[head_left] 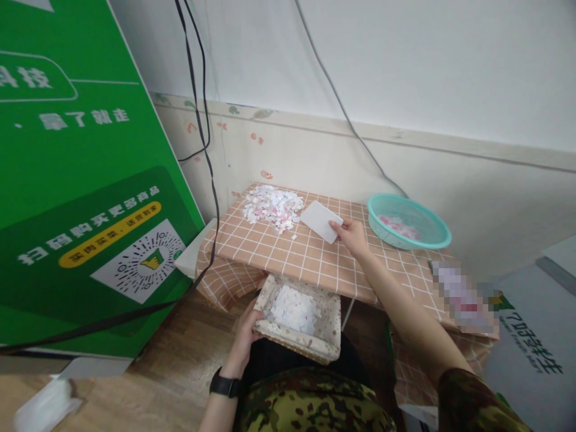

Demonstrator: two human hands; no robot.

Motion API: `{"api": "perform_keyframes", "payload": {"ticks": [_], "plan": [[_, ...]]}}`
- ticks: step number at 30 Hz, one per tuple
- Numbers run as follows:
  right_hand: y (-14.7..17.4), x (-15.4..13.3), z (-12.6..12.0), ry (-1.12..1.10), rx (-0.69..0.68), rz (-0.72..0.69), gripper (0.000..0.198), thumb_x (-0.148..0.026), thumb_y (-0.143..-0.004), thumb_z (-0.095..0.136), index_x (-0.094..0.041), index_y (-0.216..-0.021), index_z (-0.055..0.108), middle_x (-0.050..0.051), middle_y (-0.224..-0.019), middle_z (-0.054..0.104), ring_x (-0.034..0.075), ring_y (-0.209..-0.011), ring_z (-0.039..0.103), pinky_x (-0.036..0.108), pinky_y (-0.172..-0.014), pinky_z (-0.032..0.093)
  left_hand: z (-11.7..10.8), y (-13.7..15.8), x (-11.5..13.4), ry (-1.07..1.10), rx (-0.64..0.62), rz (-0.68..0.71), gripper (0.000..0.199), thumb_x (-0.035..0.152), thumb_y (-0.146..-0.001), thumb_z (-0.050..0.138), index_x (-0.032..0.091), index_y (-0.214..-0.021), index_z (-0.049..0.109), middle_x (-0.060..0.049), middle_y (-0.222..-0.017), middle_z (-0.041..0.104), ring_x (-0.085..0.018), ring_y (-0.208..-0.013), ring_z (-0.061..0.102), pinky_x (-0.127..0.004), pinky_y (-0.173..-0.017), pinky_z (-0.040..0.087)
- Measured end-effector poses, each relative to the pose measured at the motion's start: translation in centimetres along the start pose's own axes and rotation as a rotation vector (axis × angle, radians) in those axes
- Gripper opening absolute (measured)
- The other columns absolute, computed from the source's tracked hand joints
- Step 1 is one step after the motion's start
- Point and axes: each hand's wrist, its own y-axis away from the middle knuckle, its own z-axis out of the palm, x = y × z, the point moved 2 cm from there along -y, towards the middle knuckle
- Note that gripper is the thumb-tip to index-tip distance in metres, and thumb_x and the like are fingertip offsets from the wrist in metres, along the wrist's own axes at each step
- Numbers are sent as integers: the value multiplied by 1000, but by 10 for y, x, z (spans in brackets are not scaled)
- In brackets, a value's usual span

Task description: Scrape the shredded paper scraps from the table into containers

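Note:
My left hand (245,330) grips the left side of a cloth-lined basket (333,318), held at the table's front edge above my lap. White paper scraps (292,309) lie inside it. My right hand (351,234) pinches the right corner of a flat white card (320,221) just over the tabletop. Left of the card, a loose heap of white and pinkish paper scraps (272,207) is spread on the checked tablecloth. To the right of my right hand stands a turquoise plastic basin (409,240) with more pinkish scraps in it.
The table has a brown checked cloth (288,258) and backs onto a wall. A green sign with a QR code (146,261) stands at left, dark cables (209,174) hanging before it. A blurred-out object (459,297) lies at the table's right end, near a grey box (540,336).

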Motion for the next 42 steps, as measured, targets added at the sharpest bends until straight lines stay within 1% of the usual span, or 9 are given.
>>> {"api": "perform_keyframes", "payload": {"ticks": [3, 6, 12, 16, 20, 24, 28, 37, 42], "plan": [[3, -11, 4, 356, 11, -181, 40, -50, -83, 50, -15, -70, 63, 6, -63, 63, 18, -59, 55, 26, -52, 36, 3, 3, 3, -8, -3, 24, 61, 33, -68, 60, 20, -128, 58, -7, -95, 72, -24, -74, 63, -32, -59, 50], [-3, -17, 12, 540, 17, -248, 38, -45, -87, 44, -16, -69, 61, 6, -63, 61, 16, -58, 50, 27, -53, 28, 3, 6, 4, 1, 19, 27, 61, 33, -67, 62, 19, -126, 58, -6, -88, 72, -22, -71, 62, -31, -58, 49], [-22, -25, 11, 563, -100, -308, 34, -42, -87, 44, -17, -67, 57, 4, -62, 59, 15, -57, 47, 27, -55, 25, 0, 10, 5, 1, 29, 21, 62, 34, -67, 61, 19, -127, 57, -5, -89, 71, -21, -69, 61, -31, -59, 49], [-39, -26, 5, 586, -114, -345, 33, -42, -86, 47, -18, -65, 56, 3, -59, 56, 14, -54, 44, 27, -54, 24, 0, 11, 7, 15, 47, 22, 63, 35, -67, 61, 20, -128, 56, -5, -90, 71, -23, -71, 62, -31, -58, 47], [-51, -22, 8, 586, -103, -292, 32, -40, -85, 49, -17, -65, 58, 4, -60, 59, 14, -55, 46, 26, -53, 25, -2, 11, 8, 29, 85, -23, 66, 35, -65, 61, 19, -129, 55, -2, -79, 70, -22, -65, 60, -31, -57, 46], [-53, -16, 6, 500, -33, -211, 32, -41, -82, 52, -15, -70, 65, 6, -63, 63, 17, -59, 53, 26, -54, 31, -6, 12, 6, 32, 140, -45, 69, 34, -63, 62, 19, -130, 54, -1, -75, 70, -22, -63, 61, -31, -56, 46], [-53, -7, 7, 287, -89, -121, 30, -40, -80, 54, -14, -77, 69, 5, -60, 64, 19, -59, 58, 26, -52, 37, -8, 15, 5, 36, 160, -12, 63, 32, -66, 60, 18, -128, 55, -2, -79, 71, -22, -66, 62, -31, -58, 48], [-58, 14, 12, -25, -105, 62, 28, -39, -71, 63, -12, -71, 66, 4, -52, 60, 17, -46, 56, 27, -43, 43, -10, 21, 9, 61, 162, 11, 62, 29, -66, 60, 15, -126, 55, -4, -83, 72, -21, -65, 62, -32, -57, 49], [-59, 14, 7, -231, -59, 167, 29, -36, -68, 66, -10, -80, 67, 7, -63, 66, 19, -50, 60, 29, -42, 49, -15, 20, 10, 77, 147, 15, 64, 28, -66, 60, 16, -128, 54, -4, -86, 72, -22, -67, 63, -32, -57, 49]]}}
